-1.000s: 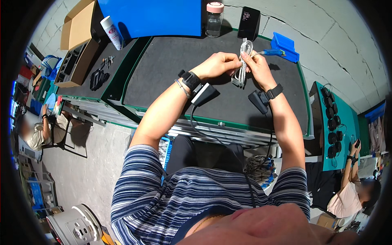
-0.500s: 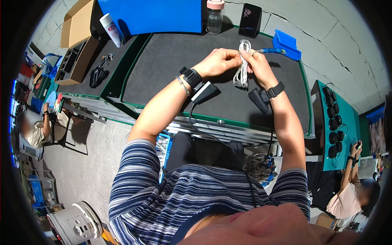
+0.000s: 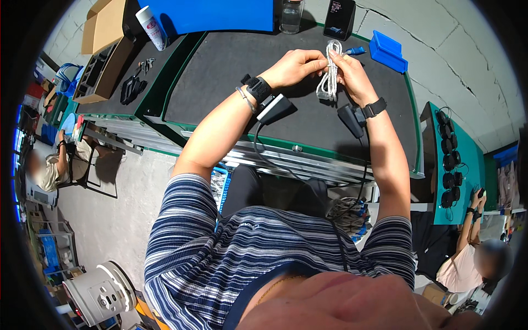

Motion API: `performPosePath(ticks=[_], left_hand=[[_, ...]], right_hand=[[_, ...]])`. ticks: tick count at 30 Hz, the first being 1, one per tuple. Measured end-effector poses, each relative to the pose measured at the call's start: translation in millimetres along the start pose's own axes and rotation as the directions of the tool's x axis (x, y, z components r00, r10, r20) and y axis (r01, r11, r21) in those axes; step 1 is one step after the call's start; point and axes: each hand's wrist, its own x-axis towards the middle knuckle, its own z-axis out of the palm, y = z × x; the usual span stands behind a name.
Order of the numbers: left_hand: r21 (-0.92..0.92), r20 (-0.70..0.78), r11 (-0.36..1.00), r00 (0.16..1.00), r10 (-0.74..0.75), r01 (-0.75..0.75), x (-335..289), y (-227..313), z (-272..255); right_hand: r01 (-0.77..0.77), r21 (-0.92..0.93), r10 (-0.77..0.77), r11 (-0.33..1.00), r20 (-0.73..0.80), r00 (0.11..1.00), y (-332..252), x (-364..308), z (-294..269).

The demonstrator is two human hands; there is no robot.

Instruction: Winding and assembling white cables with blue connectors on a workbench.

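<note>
A looped white cable (image 3: 330, 82), folded into a long narrow bundle, is held upright above the dark work mat. My right hand (image 3: 352, 77) pinches it from the right, with the thumb across the loops. From the left, my left hand (image 3: 297, 67) meets the bundle with thumb and forefinger pressed together; what lies between those fingertips is partly hidden. Just beyond my right hand a blue plug-like piece (image 3: 356, 50) sticks out; whether it joins the cable is hidden. Each wrist wears a black strap, with a wired black box (image 3: 276, 109) near the left one.
A blue bin (image 3: 388, 52), a phone (image 3: 339, 21) and a glass bottle (image 3: 291, 17) line the mat's far side. At left are a spray can (image 3: 151, 28), an open cardboard box (image 3: 103, 71) and black straps (image 3: 132, 88). Black cords hang from my wrists. Two people sit farther off.
Both hands and the cable bundle appear slightly higher in the picture. The blue piece beyond my right hand shows shorter and turned. My grip on the bundle stays much the same.
</note>
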Motion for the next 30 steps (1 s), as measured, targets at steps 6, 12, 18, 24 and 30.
performPosePath(ticks=[6, 12, 18, 24, 30], left_hand=[[-0.211, -0.012, 0.974, 0.996, -0.083, 0.079, 2.3, -8.1, 3.4], [-0.028, -0.12, 0.999, 0.993, -0.02, 0.017, 0.3, -4.9, 3.3], [0.227, -0.205, 0.96, 0.955, 0.213, -0.165, -0.8, -0.4, 3.1], [-0.07, -0.07, 0.997, 0.997, -0.044, 0.039, 0.1, -7.9, 2.8], [-0.401, 0.054, 0.867, 0.952, -0.3, 0.296, 3.7, -18.7, 3.9]], right_hand=[[0.081, 0.053, -0.082, 0.995, 0.003, 0.997, 2.4, -0.7, 3.7], [0.153, -0.19, -0.158, 0.97, -0.012, 0.987, 1.5, 1.5, 0.9], [0.039, -0.191, -0.034, 0.981, 0.03, 0.999, -1.3, -0.1, -0.5], [0.029, -0.122, -0.027, 0.992, 0.018, 0.999, 6.5, 2.8, 0.6], [0.15, -0.305, -0.172, 0.94, -0.046, 0.984, 12.8, 5.2, 3.0]])
